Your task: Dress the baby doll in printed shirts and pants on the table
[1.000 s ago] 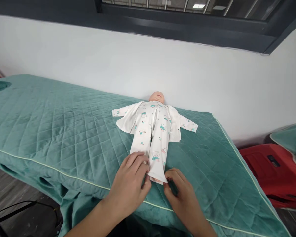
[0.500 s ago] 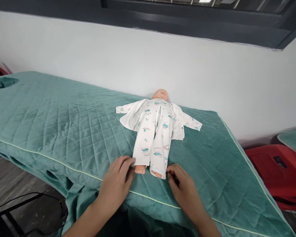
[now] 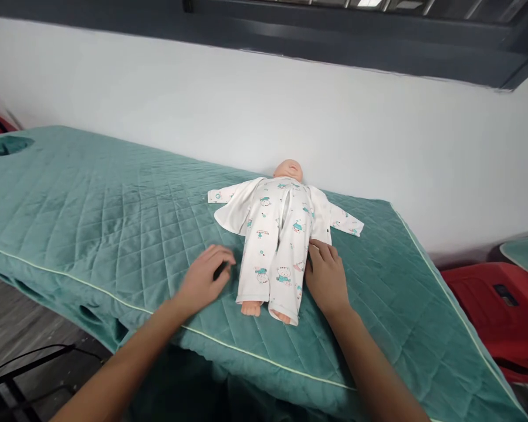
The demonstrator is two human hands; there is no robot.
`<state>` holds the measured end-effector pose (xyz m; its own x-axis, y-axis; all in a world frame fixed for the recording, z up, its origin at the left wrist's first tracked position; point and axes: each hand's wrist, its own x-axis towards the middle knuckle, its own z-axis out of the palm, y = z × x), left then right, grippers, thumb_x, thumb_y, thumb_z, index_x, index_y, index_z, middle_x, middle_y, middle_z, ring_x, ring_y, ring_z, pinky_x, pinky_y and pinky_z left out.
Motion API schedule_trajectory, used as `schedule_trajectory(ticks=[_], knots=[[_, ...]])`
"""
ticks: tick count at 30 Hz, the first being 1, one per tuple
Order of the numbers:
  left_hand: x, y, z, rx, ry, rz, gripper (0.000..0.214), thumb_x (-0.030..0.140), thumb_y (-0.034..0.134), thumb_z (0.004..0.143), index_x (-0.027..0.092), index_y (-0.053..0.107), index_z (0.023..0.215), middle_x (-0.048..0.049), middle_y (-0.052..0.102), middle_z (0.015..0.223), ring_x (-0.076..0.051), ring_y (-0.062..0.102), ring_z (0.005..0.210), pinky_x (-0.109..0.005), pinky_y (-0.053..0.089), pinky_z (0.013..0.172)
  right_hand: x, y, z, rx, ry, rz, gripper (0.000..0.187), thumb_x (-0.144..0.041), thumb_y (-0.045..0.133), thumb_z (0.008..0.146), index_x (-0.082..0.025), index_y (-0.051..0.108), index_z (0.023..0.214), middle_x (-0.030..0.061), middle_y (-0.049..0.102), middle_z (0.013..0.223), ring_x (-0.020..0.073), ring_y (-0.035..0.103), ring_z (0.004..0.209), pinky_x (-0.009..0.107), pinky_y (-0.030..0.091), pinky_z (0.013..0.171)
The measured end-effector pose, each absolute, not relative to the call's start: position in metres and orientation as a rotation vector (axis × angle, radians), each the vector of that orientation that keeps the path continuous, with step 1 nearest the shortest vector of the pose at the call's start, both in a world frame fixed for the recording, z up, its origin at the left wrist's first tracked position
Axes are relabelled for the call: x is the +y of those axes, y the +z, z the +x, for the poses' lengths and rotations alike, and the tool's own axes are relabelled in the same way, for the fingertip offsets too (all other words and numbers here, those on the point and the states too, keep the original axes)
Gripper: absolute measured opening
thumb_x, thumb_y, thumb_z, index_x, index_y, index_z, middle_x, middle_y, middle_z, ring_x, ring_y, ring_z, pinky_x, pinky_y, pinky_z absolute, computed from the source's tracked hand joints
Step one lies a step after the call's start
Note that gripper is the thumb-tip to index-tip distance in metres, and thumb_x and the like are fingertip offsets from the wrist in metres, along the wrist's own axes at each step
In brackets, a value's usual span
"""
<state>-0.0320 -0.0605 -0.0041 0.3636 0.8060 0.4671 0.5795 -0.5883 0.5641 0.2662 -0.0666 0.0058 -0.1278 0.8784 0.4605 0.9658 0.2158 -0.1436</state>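
Observation:
A baby doll (image 3: 289, 169) lies on its back with its head toward the wall. It wears white printed trousers (image 3: 260, 258) and a spread white jacket (image 3: 233, 213) with both sleeves stretched sideways. The bare toes show below the trouser cuffs. My left hand (image 3: 209, 272) hovers just left of the trouser leg, fingers loosely bent, a gap between thumb and fingers, nothing in it. Over on the other side, my right hand (image 3: 328, 275) rests against the trouser leg, its fingertips at the jacket's lower edge; the fingers look loosely extended.
A green quilted cover (image 3: 114, 217) spreads over the bed, which has a round hole (image 3: 6, 146) at its far left. Behind stands a white wall (image 3: 158, 99) beneath a dark window frame (image 3: 255, 35). A red plastic object (image 3: 497, 310) is at the right.
Both hands have left the trouser cuffs and moved up along the legs. The left one is now apart from the cloth; the right one has reached the jacket's hem.

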Motion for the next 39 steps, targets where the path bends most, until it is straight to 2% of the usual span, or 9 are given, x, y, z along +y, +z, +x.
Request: schedule_trajectory(ticks=[3,5,10,12,16,19,23,30,39], knots=[[-0.020,-0.007,-0.019,1.344,0.948,2.567,0.031,0.016,0.051,0.090,0.019,0.065,0.118,-0.0127,0.067,0.124,-0.029,0.057,0.125,-0.052,0.046,0.106,-0.058,0.008,0.264,-2.060,-0.327,-1.773,0.029,-0.011,0.049,0.093,-0.014,0.066,0.116,0.0134,0.067,0.125,0.0300,0.053,0.117,0.045,0.042,0.095],[-0.002,-0.009,-0.006,1.299,0.841,2.683,0.035,0.015,0.052,0.091,0.017,0.064,0.123,-0.0155,0.065,0.130,-0.031,0.052,0.133,-0.055,0.038,0.115,-0.052,0.009,0.265,-2.106,-0.327,-1.778,0.026,-0.010,0.048,0.093,-0.015,0.068,0.110,0.0126,0.070,0.120,0.0290,0.054,0.114,0.043,0.039,0.095],[0.020,-0.008,0.018,1.062,0.689,2.744,0.028,0.021,0.054,0.091,0.017,0.069,0.115,-0.0141,0.070,0.119,-0.030,0.060,0.124,-0.050,0.034,0.120,-0.039,0.011,0.268,-2.142,-0.327,-1.800,0.024,-0.011,0.047,0.095,-0.016,0.069,0.101,0.0120,0.071,0.109,0.0282,0.055,0.107,0.040,0.036,0.090],[0.025,-0.004,0.023,0.985,0.722,2.679,0.028,0.025,0.057,0.091,0.019,0.069,0.115,-0.0124,0.070,0.122,-0.029,0.060,0.124,-0.046,0.039,0.116,-0.037,0.012,0.270,-2.138,-0.314,-1.802,0.024,-0.010,0.047,0.094,-0.017,0.069,0.098,0.0117,0.071,0.102,0.0274,0.055,0.102,0.039,0.036,0.087],[0.035,0.002,0.030,1.005,0.665,2.525,0.033,0.033,0.058,0.091,0.017,0.066,0.118,-0.0122,0.070,0.124,-0.030,0.066,0.113,-0.041,0.053,0.096,-0.042,0.014,0.272,-2.126,-0.291,-1.780,0.020,-0.008,0.049,0.090,-0.018,0.065,0.083,0.0093,0.069,0.088,0.0253,0.055,0.091,0.037,0.035,0.082],[0.043,0.001,0.033,1.001,0.691,2.530,0.038,0.035,0.058,0.092,0.015,0.063,0.123,-0.0133,0.068,0.126,-0.030,0.062,0.120,-0.042,0.050,0.103,-0.046,0.016,0.275,-2.122,-0.288,-1.727,0.022,-0.008,0.050,0.089,-0.020,0.061,0.074,0.0065,0.067,0.079,0.0235,0.054,0.085,0.036,0.033,0.079],[0.050,-0.003,0.035,0.987,0.714,2.694,0.036,0.030,0.060,0.091,0.015,0.064,0.123,-0.0142,0.068,0.125,-0.029,0.058,0.127,-0.044,0.042,0.113,-0.048,0.013,0.285,-1.970,-0.306,-1.728,0.029,-0.001,0.046,0.083,-0.020,0.053,0.063,0.0036,0.063,0.069,0.0209,0.052,0.079,0.035,0.031,0.077],[0.042,0.000,0.030,1.027,0.616,2.955,0.019,0.023,0.058,0.090,0.015,0.075,0.094,-0.0143,0.074,0.099,-0.028,0.068,0.104,-0.044,0.050,0.104,-0.045,0.002,0.294,-1.935,-0.276,-1.618,0.027,0.002,0.047,0.076,-0.021,0.046,0.061,0.0023,0.057,0.063,0.0205,0.050,0.076,0.033,0.031,0.073],[0.012,-0.007,0.009,1.078,0.892,2.827,0.030,0.013,0.050,0.091,0.022,0.077,0.099,-0.0081,0.076,0.105,-0.023,0.064,0.115,-0.045,0.043,0.114,-0.054,0.005,0.287,-1.892,-0.235,-1.339,0.027,0.004,0.045,0.074,-0.021,0.048,0.063,-0.0002,0.058,0.064,0.0184,0.051,0.071,0.034,0.034,0.075]])
